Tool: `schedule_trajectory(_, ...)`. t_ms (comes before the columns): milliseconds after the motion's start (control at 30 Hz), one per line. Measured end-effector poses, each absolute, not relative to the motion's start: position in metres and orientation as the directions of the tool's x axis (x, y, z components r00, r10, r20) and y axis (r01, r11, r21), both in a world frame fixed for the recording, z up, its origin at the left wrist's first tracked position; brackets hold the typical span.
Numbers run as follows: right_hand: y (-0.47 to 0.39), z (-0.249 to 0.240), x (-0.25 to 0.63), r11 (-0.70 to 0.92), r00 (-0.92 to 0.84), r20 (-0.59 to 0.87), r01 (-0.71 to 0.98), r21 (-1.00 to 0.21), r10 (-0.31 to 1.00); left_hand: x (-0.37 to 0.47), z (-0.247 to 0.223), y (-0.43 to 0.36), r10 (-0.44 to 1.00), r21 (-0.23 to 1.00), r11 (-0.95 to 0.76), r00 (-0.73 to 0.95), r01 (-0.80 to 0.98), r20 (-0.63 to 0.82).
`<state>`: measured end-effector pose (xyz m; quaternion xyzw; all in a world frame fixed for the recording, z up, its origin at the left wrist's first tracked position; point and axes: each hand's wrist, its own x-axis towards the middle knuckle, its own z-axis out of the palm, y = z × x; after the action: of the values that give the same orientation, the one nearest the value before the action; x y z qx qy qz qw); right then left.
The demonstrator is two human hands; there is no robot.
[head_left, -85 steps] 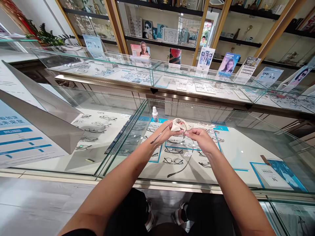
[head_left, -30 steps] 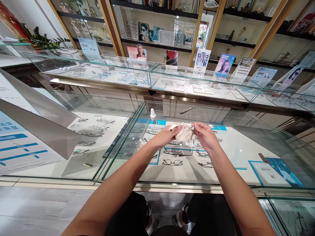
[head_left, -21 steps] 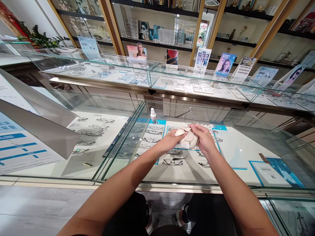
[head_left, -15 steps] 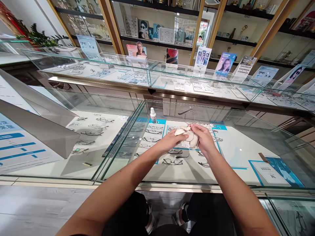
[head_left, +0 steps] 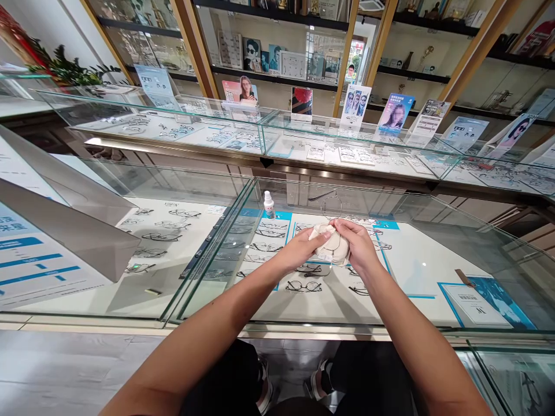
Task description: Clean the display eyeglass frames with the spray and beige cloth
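Observation:
Above the glass counter, my left hand [head_left: 303,247] is closed on a cream cloth [head_left: 332,249], its thumb pressed on the cloth's upper edge. My right hand [head_left: 358,240] pinches a thin-rimmed pair of eyeglasses [head_left: 333,203] at about the middle, where its fingers also touch the cloth. One round lens stands up beyond my fingertips with a dark temple stretching left. The other lens is largely hidden by the cloth, and its temple shows below. A white spray bottle [head_left: 269,207] stands upright on the glass to the left of my hands.
Under the glass of the counter [head_left: 208,315] lie several spectacle frames [head_left: 303,286]. A folded cardboard sign [head_left: 65,242] stands at left, and a booklet [head_left: 477,303] lies at right. Behind runs a second glass case [head_left: 260,130] topped with advertising cards.
My left thumb has shifted slightly over the cloth, which now spreads wider and flatter over the lower lens. The upper lens has tilted a little. The bottle stays put.

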<state>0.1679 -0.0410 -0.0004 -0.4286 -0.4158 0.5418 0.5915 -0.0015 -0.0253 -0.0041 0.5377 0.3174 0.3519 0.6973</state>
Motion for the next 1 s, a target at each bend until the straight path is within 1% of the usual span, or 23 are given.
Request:
schedule_trajectory(133, -0.041, -0.001, 0.167, 0.026, 0.062, 0.008, -0.292, -0.956, 0.998, -0.001, -0.002, -0.027, 0.838, 0.983, 0.139, 0.544, -0.122, -0.051)
schedule_trajectory(333, -0.042, 0.001, 0.166, 0.031, 0.059, 0.012, -0.338, -0.941, 0.998, 0.002, -0.006, -0.027, 0.850, 0.973, 0.151, 0.525, -0.176, -0.037)
schedule_trajectory(467, -0.042, 0.002, 0.166, 0.020, 0.061, 0.001, -0.312, -0.950, 0.998, 0.001, -0.003, -0.029, 0.846, 0.971, 0.172, 0.530, -0.168, -0.058)
schedule_trajectory(633, -0.043, 0.001, 0.167, 0.009, 0.066, -0.011, -0.298, -0.954, 0.998, 0.000, 0.006, -0.032, 0.836, 0.979, 0.124, 0.548, -0.163, -0.015)
schedule_trajectory(767, -0.043, 0.001, 0.167, 0.022, 0.061, 0.005, -0.286, -0.958, 0.998, 0.001, 0.007, -0.033, 0.846, 0.978, 0.101, 0.534, -0.181, 0.011)
schedule_trajectory(900, -0.044, 0.002, 0.166, 0.032, 0.019, 0.028, -0.285, -0.958, 0.999, 0.002, 0.003, -0.032, 0.853, 0.978, 0.083, 0.521, -0.193, 0.031)
schedule_trajectory(1000, -0.046, 0.003, 0.166, 0.047, -0.009, 0.051, -0.253, -0.966, 0.999, 0.001, 0.000, -0.030, 0.843, 0.980, 0.078, 0.537, -0.180, 0.031)
